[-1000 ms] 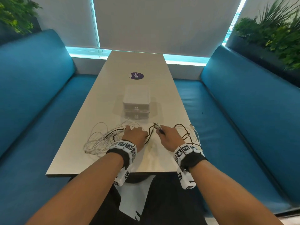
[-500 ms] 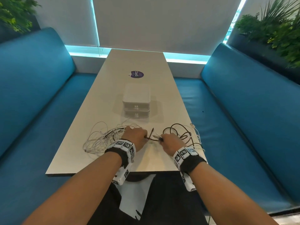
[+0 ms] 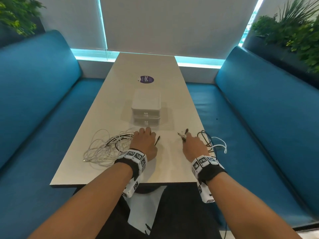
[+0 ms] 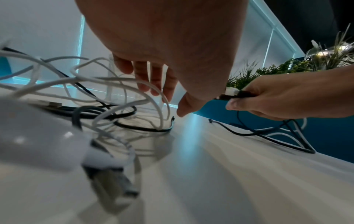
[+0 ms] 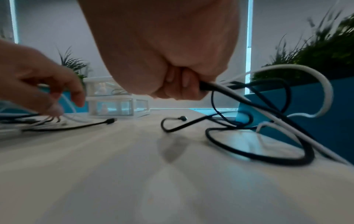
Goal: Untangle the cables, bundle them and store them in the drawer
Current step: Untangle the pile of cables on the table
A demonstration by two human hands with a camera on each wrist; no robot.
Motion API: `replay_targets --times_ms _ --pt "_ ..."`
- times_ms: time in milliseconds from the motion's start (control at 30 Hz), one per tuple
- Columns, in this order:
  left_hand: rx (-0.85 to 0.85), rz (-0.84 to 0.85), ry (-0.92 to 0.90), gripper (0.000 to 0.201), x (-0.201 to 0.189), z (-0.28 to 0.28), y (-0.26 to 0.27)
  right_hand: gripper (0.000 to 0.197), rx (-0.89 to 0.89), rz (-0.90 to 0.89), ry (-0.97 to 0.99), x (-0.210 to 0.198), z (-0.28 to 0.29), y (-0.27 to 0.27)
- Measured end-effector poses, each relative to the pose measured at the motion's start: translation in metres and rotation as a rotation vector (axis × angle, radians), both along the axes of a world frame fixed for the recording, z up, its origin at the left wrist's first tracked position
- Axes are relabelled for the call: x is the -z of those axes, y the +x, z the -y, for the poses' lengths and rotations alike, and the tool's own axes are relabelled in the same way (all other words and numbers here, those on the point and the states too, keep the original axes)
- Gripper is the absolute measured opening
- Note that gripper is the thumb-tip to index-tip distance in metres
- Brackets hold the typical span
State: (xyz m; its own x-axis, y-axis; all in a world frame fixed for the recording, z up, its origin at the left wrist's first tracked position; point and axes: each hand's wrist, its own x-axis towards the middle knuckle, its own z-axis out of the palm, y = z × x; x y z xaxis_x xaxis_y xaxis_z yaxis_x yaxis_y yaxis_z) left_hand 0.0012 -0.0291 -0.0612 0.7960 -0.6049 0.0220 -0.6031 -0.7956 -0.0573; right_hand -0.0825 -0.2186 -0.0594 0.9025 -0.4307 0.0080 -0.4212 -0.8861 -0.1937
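A tangle of white and black cables (image 3: 103, 149) lies on the table's (image 3: 170, 166) near left part. My left hand (image 3: 144, 139) rests over its right side with straight, spread fingers (image 4: 153, 81) touching the white loops. A loose black cable end (image 3: 158, 140) lies just right of that hand. My right hand (image 3: 191, 144) grips a black cable (image 5: 226, 92) and pinches several plug ends (image 3: 183, 135) that stick out past its fingers. Black and white loops (image 3: 213, 144) trail from it over the table's right edge. The small white two-drawer unit (image 3: 146, 109) stands behind the hands, both drawers closed.
Blue padded benches (image 3: 259, 126) run along both sides of the narrow table. A purple round sticker (image 3: 146, 79) lies beyond the drawer unit. Planters with green plants (image 3: 293, 35) stand behind the bench backs. Bare tabletop shows between my two hands.
My hands have moved apart. The right hand has drawn its black cable and plugs to the right, away from the left tangle. The left hand stayed on the tangle, fingers now straighter.
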Motion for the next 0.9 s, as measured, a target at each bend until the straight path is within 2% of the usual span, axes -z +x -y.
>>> replay_targets --times_ms 133,167,300,400,500,667,767,900 --pt "0.058 -0.041 0.097 0.034 0.010 0.004 -0.002 0.026 -0.247 -0.144 -0.004 0.009 -0.012 -0.004" --pt "0.049 -0.040 0.115 0.034 0.011 0.004 -0.003 0.025 -0.228 -0.168 -0.027 0.009 -0.010 -0.003" --pt "0.028 -0.018 0.160 0.025 0.015 0.005 -0.004 0.028 0.041 -0.247 -0.082 0.000 0.015 -0.009" --pt "0.000 0.005 0.177 0.023 0.014 0.003 -0.004 0.027 0.124 -0.233 -0.038 -0.007 0.024 -0.012" --pt "-0.018 0.069 0.194 0.026 0.011 0.006 -0.006 0.025 0.130 -0.144 0.022 -0.008 0.013 -0.005" --pt "0.003 0.085 0.247 0.029 0.006 0.008 -0.007 0.034 -0.005 -0.115 0.134 -0.001 -0.010 0.004" --pt "0.006 0.072 0.199 0.025 0.006 0.008 -0.009 0.037 -0.001 -0.105 0.246 0.000 -0.015 0.009" --pt "0.010 0.002 -0.036 0.018 0.008 0.010 -0.010 0.038 0.067 -0.007 0.474 -0.004 -0.013 0.016"
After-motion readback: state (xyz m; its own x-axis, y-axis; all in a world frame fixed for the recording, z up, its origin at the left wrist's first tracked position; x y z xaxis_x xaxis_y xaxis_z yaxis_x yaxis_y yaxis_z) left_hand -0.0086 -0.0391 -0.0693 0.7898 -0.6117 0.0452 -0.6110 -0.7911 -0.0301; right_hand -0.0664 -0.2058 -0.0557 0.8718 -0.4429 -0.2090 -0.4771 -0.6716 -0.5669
